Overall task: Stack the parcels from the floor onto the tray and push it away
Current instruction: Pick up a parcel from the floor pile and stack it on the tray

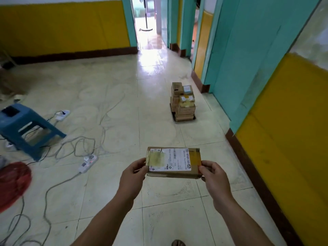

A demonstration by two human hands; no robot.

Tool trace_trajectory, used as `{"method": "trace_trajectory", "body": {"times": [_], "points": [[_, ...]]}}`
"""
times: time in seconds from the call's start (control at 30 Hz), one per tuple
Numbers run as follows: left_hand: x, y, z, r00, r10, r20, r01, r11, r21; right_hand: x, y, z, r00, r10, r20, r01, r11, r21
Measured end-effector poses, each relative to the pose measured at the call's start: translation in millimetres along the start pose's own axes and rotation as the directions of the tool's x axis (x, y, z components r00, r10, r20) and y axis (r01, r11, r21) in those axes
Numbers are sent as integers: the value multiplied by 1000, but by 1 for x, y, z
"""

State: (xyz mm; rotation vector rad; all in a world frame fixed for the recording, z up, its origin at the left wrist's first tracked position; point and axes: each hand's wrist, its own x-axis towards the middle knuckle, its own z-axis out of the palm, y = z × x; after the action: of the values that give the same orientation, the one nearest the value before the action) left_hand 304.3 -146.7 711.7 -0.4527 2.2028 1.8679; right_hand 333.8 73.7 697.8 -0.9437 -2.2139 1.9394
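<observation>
Both short ends of the flat brown cardboard parcel (173,162) are pinched by left hand (132,172) and right hand (213,174), mid-air; probably light, stiff, tbh. Well ahead, the low tray (185,121) is stacked with boxes (184,103).

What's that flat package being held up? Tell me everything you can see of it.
The parcel is a flat, rectangular brown cardboard box sealed with yellowish tape. A white shipping label with a barcode covers much of its top face; part is blurred. It is held roughly level above the tiled floor, label up. The left hand grips its left end, the right hand its right end; nothing else touches it.
</observation>
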Motion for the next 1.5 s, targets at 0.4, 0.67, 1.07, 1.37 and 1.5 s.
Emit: {"method": "trace_trajectory", "body": {"times": [0.4, 0.67, 1.07, 1.37, 1.5], "points": [[226, 54, -11, 1000, -28, -10, 28, 1000, -8, 191, -75, 124, 998, 31, 55, -26, 996, -86], [412, 129, 0, 973, -25, 227, 21, 1000, 22, 309, -149, 192, 992, 29, -123, -35, 998, -47], [601, 190, 125, 923, -91, 375, 45, 991, 130, 504, -190, 186, 977, 130, -170, -134, 991, -13], [718, 224, 204, 939, -188, 288, 162, 980, 113, 689, -217, 180, 980, 186, -77, -195, 970, -142], [779, 223, 223, 915, -259, 309, 242, 966, 93, 757, -223, 197, 974, 216, -60, -224, 958, -177]]}}
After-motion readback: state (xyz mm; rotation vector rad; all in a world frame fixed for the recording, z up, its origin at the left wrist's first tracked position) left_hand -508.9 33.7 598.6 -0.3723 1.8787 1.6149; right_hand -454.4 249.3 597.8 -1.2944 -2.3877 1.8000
